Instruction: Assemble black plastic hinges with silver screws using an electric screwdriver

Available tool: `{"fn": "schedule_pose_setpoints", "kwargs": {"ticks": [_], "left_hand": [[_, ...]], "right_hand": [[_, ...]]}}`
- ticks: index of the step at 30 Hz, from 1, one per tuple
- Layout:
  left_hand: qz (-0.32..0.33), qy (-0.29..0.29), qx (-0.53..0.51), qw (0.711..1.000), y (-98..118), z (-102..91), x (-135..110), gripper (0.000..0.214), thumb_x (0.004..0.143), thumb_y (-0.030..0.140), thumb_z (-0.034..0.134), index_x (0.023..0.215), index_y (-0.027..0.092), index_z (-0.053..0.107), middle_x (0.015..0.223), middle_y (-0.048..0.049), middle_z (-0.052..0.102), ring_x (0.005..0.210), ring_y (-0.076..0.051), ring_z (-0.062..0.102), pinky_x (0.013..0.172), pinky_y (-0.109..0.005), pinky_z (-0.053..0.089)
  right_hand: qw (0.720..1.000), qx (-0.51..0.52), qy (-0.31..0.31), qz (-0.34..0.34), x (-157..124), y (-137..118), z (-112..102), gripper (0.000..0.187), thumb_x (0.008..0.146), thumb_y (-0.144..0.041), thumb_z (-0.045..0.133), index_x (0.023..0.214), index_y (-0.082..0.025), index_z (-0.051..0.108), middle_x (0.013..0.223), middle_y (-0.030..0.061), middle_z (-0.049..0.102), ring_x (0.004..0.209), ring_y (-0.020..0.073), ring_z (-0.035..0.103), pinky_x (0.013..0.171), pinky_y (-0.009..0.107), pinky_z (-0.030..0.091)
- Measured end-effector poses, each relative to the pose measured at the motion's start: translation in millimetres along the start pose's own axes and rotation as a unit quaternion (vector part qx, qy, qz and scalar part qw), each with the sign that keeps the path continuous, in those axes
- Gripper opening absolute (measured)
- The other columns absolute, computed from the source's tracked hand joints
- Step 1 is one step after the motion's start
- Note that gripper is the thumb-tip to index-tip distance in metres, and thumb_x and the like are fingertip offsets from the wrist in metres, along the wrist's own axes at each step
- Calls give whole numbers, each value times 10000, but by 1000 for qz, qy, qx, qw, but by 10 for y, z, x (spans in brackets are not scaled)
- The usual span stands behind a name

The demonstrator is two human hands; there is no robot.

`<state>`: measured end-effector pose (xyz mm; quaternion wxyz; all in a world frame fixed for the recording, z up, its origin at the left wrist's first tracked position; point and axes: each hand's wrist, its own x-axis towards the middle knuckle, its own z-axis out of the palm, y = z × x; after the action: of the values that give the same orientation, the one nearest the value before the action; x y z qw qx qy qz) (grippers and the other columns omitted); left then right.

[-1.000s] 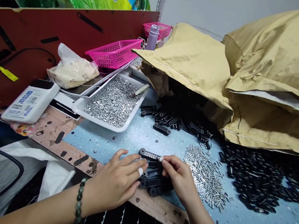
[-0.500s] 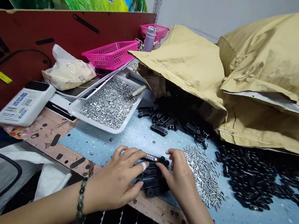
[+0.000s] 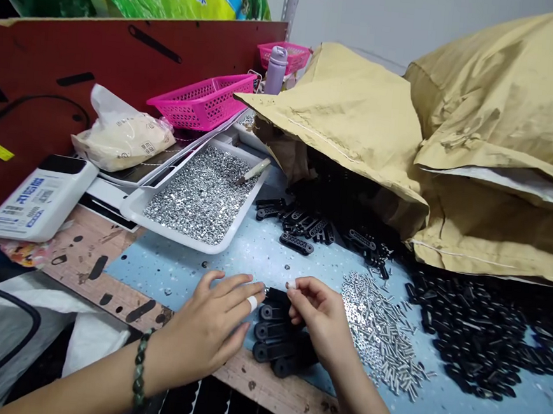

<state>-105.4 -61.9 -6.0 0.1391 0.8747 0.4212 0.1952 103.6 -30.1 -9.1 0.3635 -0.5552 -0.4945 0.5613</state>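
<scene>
Several black plastic arms (image 3: 271, 330) with rounded ends lie in a row at the table's near edge, between my hands. My left hand (image 3: 217, 320), a white band on one finger, stays open with fingers stretched toward the row's far left corner. Its fingertips are at the top part; firm contact is hard to see. Over the right part of the row, my right hand (image 3: 320, 316) is closed in a pinch, thumb against index finger. Whatever the pinch holds is too small to make out. Beside this hand lies a pile of silver screws or rivets (image 3: 384, 330).
A white tray (image 3: 130, 205) of small metal pieces, with a brush (image 3: 254, 171) in it, stands behind my left hand. Black parts (image 3: 467, 334) are heaped at the right. Brown paper sacks (image 3: 351, 111) and a pink basket (image 3: 201, 102) stand behind.
My right thumb and index finger have come together in a pinch. My left hand has shifted slightly left, uncovering the rounded ends of the black arms.
</scene>
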Motion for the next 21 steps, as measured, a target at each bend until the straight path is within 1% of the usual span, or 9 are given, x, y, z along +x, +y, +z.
{"fn": "schedule_pose_setpoints", "kwargs": {"ticks": [2, 5, 8, 11, 15, 18, 21], "left_hand": [[-1, 4, 6, 1000, 8, 29, -20, 396, 904, 122, 400, 1280, 199, 497, 1312, -51, 538, 1215, -276, 443, 990, -506, 278], [13, -5, -1, 1000, 6, 48, -35, 438, 896, 107, 393, 1326, 165, 458, 1335, -91, 514, 1218, -271, 451, 985, -495, 313], [38, -24, -7, 999, -30, 59, -42, 474, 885, 81, 391, 1357, 127, 418, 1356, -130, 483, 1234, -269, 442, 994, -485, 364], [50, -20, -19, 998, -66, 72, -43, 499, 877, 70, 394, 1373, 121, 395, 1347, -139, 488, 1240, -267, 442, 1016, -486, 393], [57, -17, -31, 998, -80, 79, -42, 499, 861, 68, 412, 1358, 106, 413, 1335, -146, 496, 1241, -270, 446, 1035, -490, 408], [53, -22, -27, 998, -79, 83, -47, 475, 870, 68, 409, 1342, 101, 436, 1340, -149, 491, 1244, -267, 446, 1046, -489, 406], [47, -16, -31, 998, -80, 87, -54, 469, 869, 71, 413, 1335, 112, 449, 1340, -140, 496, 1238, -268, 456, 1049, -492, 408]], "right_hand": [[1000, -23, 3, 16, 39, 29, 42, 207, 752, -372, 622, 767, -165, 613, 558, -18, 545, 477, 119, 525, 455, 228, 431], [998, -56, 8, 25, 67, 33, 77, 202, 746, -367, 609, 753, -166, 620, 515, -23, 544, 453, 122, 519, 444, 231, 427], [998, -65, 6, 26, 91, 11, 80, 203, 739, -372, 603, 747, -169, 618, 502, -28, 538, 447, 125, 520, 438, 231, 429], [995, -91, 1, 27, 129, -28, 67, 193, 742, -362, 596, 743, -171, 618, 494, -30, 534, 443, 126, 518, 439, 233, 425], [990, -133, -39, 33, 188, -79, 27, 165, 748, -333, 582, 738, -173, 621, 488, -32, 533, 432, 119, 505, 440, 230, 408], [989, -126, -67, 39, 217, -96, 1, 155, 747, -325, 581, 727, -174, 612, 487, -37, 524, 430, 113, 501, 444, 227, 403], [990, -116, -74, 42, 227, -98, -12, 165, 744, -331, 586, 714, -170, 603, 487, -40, 514, 429, 105, 492, 444, 222, 398]]}}
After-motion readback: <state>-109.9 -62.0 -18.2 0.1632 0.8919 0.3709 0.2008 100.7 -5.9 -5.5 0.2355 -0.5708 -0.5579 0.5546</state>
